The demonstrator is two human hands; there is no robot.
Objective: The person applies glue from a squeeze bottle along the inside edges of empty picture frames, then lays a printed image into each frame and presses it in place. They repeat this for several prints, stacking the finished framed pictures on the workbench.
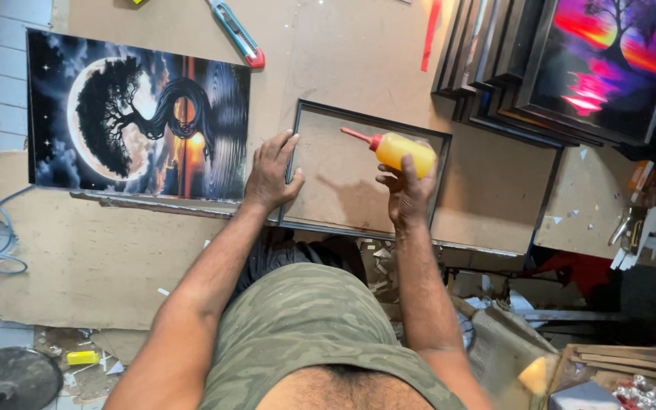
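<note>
on the far left a dark print (138, 114) of a moonlit tree lies flat on the brown board (100, 258) that serves as a worktop, and above it, near the top edge, sits a utility knife (237, 32) with a teal body and a red end. just to the right of the print, the left hand (269, 176) is spread flat with fingers fanned wide, pressing on the left rail of an empty black frame (362, 171) that lies on the board; it grips nothing, only pins the rail down, forearm running straight up from the body. over the middle of the frame the right hand (406, 193) is raised clear of the surface, wrist bent back, closed round a yellow squeeze bottle (402, 152) whose red nozzle points left and slightly up, above the frame's upper part. further right, a stack of black-framed pictures (571, 68) leans at the table's corner, the front one a vivid sunset tree.

as i see it, the bottle's contents could drip onto the bare board inside the frame, since the nozzle hangs over it rather than over a rail. and if the flat hand eases off, the light frame might slide toward the print.
</note>
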